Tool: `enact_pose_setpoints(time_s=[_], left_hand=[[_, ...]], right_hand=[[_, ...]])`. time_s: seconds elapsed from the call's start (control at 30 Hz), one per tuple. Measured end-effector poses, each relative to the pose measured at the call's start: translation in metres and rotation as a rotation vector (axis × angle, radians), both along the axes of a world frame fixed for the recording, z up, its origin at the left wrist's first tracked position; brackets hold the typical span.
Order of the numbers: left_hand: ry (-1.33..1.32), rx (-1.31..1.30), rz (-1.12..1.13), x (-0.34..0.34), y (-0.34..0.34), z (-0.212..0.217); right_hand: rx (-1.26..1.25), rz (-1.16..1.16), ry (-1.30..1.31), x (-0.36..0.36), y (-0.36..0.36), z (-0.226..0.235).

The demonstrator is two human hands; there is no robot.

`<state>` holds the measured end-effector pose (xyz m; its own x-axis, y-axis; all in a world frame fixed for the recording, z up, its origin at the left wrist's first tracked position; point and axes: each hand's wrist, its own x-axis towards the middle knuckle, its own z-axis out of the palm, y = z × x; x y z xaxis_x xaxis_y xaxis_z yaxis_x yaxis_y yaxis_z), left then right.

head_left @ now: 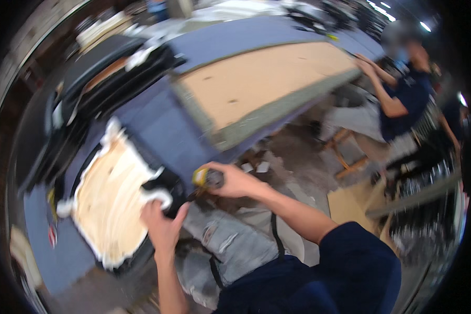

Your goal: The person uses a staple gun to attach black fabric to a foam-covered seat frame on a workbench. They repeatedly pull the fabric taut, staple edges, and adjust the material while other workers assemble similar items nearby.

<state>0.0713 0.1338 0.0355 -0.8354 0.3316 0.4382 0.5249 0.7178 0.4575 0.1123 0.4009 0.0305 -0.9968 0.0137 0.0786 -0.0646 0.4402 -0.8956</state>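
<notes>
A pale wooden panel (112,196) lies on the blue-grey table at the left, with white padding (109,260) all round its edge and black cover material (165,183) outside that. My left hand (163,225) is at the panel's near right corner, thumb spread from the fingers, next to the padding and the bunched black cover. Just right of that corner, my right hand (233,180) grips a yellow-and-black power tool (208,178) with a rounded end. Motion blur hides its exact kind. Its dark lower end points toward the black cover.
Beyond lies a large tan board (267,78) with grey-green edging on the blue-grey table (159,123). Black padded pieces (97,78) are stacked at the far left. At the right, a person (408,89) has both hands at the board's end. A wooden stool (345,152) stands below.
</notes>
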Motion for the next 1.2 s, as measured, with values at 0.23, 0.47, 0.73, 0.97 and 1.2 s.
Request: enact_pose_setpoints(time_s=[0.23,0.47,0.73,0.97,1.2], left_hand=[[-0.436,0.004,-0.201,-0.047,0.039,0.012],[-0.458,0.217,-0.199,-0.043,0.035,0.022],[-0.405,0.294,-0.202,-0.04,0.021,0.014],[-0.169,0.433,-0.239,-0.04,0.067,-0.008],[-0.259,0.33,-0.181,-0.048,0.038,0.011]], right_hand=[[-0.042,-0.054,-0.164,0.012,0.006,-0.015],[-0.089,-0.17,-0.18,0.019,0.0,-0.017],[-0.21,-0.096,-0.278,0.023,0.0,-0.048],[-0.144,-0.247,-0.172,0.059,0.025,-0.013],[0.164,-0.244,-0.151,0.06,0.085,0.144]])
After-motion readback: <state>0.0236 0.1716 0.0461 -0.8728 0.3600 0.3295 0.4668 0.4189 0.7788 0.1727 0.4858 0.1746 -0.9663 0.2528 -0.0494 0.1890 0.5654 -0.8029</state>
